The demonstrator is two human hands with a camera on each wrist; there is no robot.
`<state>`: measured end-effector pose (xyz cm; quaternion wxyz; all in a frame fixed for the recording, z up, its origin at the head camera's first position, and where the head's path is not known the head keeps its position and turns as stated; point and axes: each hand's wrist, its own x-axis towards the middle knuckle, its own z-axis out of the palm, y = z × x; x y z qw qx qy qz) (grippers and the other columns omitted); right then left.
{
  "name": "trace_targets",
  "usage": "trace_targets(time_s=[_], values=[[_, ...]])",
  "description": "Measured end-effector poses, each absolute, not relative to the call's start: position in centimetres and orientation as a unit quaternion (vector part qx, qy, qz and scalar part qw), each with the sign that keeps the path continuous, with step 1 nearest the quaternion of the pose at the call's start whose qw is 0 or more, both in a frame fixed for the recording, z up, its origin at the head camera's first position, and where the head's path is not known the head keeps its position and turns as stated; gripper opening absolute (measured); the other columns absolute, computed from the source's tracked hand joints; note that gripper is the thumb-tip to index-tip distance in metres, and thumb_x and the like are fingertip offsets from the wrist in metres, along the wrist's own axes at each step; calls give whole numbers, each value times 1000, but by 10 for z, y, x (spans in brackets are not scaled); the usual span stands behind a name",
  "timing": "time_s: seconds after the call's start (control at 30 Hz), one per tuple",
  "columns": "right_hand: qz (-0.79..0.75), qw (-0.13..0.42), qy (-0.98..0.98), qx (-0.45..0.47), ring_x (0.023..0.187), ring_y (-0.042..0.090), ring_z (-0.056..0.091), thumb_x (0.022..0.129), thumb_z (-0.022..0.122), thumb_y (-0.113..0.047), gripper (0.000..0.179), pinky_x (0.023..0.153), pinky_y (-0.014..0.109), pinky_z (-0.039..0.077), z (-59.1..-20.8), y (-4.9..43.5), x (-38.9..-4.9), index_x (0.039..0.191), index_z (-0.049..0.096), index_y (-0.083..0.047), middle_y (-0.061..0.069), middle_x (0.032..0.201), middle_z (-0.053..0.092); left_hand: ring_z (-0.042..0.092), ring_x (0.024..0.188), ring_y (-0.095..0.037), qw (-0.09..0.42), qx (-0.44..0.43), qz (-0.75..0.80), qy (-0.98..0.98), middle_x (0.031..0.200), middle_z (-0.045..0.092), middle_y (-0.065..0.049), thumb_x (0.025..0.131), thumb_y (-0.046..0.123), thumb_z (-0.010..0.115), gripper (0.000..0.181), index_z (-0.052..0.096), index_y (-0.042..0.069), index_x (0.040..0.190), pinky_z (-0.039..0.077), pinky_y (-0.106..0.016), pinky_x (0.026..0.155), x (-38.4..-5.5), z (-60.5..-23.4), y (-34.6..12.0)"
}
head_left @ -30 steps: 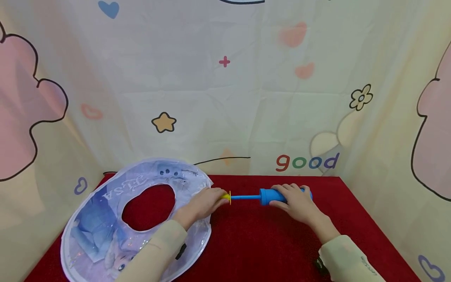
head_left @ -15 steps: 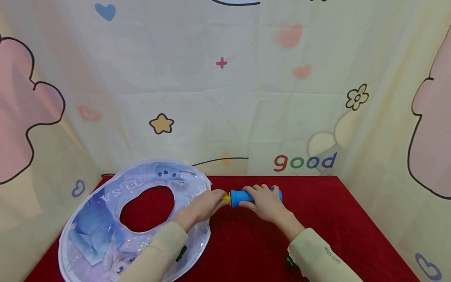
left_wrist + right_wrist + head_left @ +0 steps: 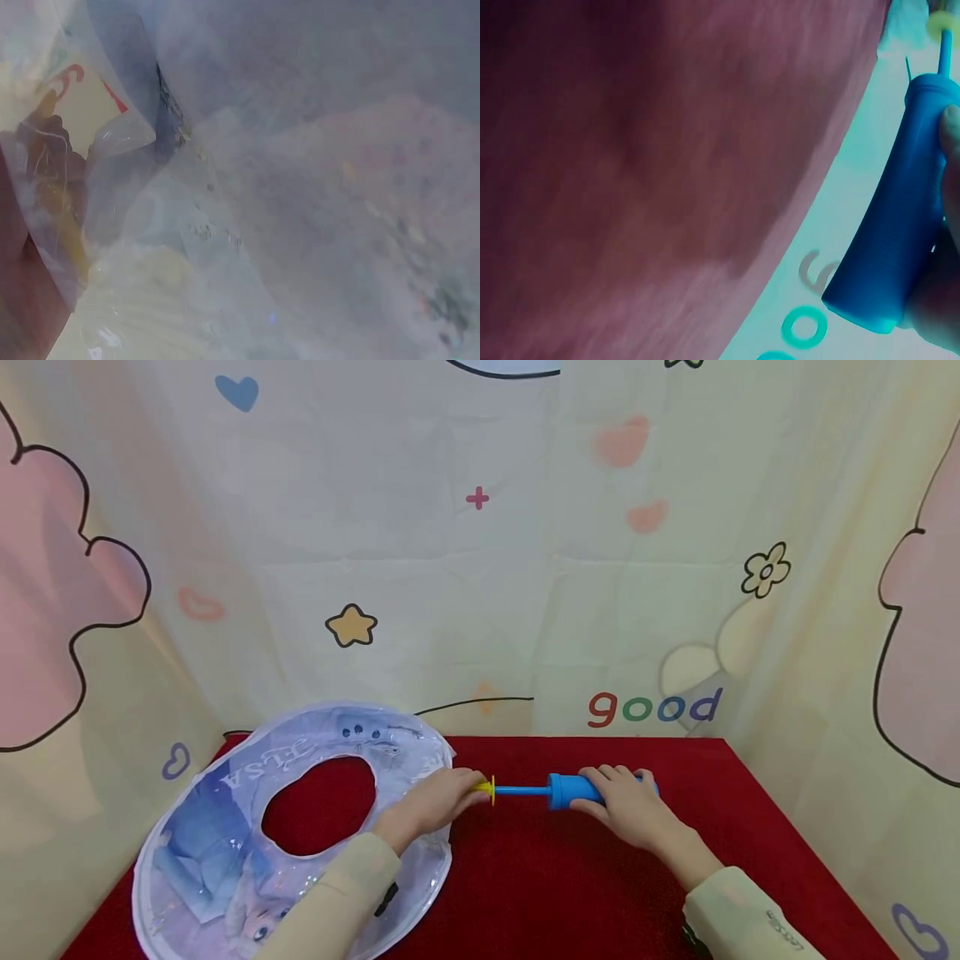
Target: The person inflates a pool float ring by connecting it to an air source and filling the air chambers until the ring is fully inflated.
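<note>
My left hand [image 3: 441, 800] grips the yellow flanged end [image 3: 492, 791] of a blue hand air pump [image 3: 564, 792], right at the edge of an inflatable swim ring [image 3: 206, 827]. The pump lies level, its thin blue rod [image 3: 522, 791] drawn out between the yellow end and the barrel. Round the barrel curl the fingers of my right hand [image 3: 628, 810]. In the right wrist view the barrel [image 3: 900, 202] slants past my thumb. Cloudy clear plastic [image 3: 300, 187] fills most of the left wrist view, with my fingers dim behind it.
The swim ring, printed with a cartoon figure, covers the left part of the red-covered table [image 3: 555, 885]. A small black piece [image 3: 386, 900] shows on it beside my left sleeve. A printed curtain [image 3: 450, 568] hangs behind and along both sides.
My right hand pushed the barrel left until the rod was hidden, then drew it back right, so the rod shows again. My left hand stayed at the yellow end.
</note>
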<state>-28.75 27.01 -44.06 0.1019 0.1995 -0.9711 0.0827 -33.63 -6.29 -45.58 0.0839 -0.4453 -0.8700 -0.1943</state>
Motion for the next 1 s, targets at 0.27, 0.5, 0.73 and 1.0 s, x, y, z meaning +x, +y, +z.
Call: trace_targets(time_s=[0.27, 0.5, 0.73, 1.0], values=[[74, 131, -969, 197, 114, 38, 57, 97, 66, -50, 56, 89, 68, 38, -434, 305, -285, 138, 60, -12, 14, 127, 64, 55, 81, -11, 103, -444, -183, -871, 91, 61, 6, 104, 21, 62, 9, 66, 13, 105, 49, -28, 81, -338, -454, -69], [54, 155, -964, 211, 111, 35, 59, 96, 66, -52, 57, 87, 63, 40, -432, 294, -287, 137, 62, -12, 14, 124, 66, 55, 85, -11, 92, -426, -170, -884, 96, 61, 6, 105, 24, 61, 11, 65, 14, 110, 50, -28, 85, -336, -453, -70], [36, 157, -961, 226, 111, 35, 60, 96, 64, -55, 58, 86, 60, 44, -429, 249, -293, 138, 62, -15, 12, 125, 66, 55, 85, -12, 95, -433, -182, -878, 95, 61, 5, 105, 21, 61, 9, 64, 13, 109, 50, -28, 85, -336, -452, -67], [37, 127, -964, 231, 110, 34, 60, 96, 60, -62, 62, 84, 60, 44, -429, 198, -297, 140, 61, -17, 11, 126, 65, 60, 91, -15, 81, -416, -172, -889, 103, 65, 0, 105, 21, 61, 20, 65, 8, 120, 52, -31, 88, -334, -453, -61]])
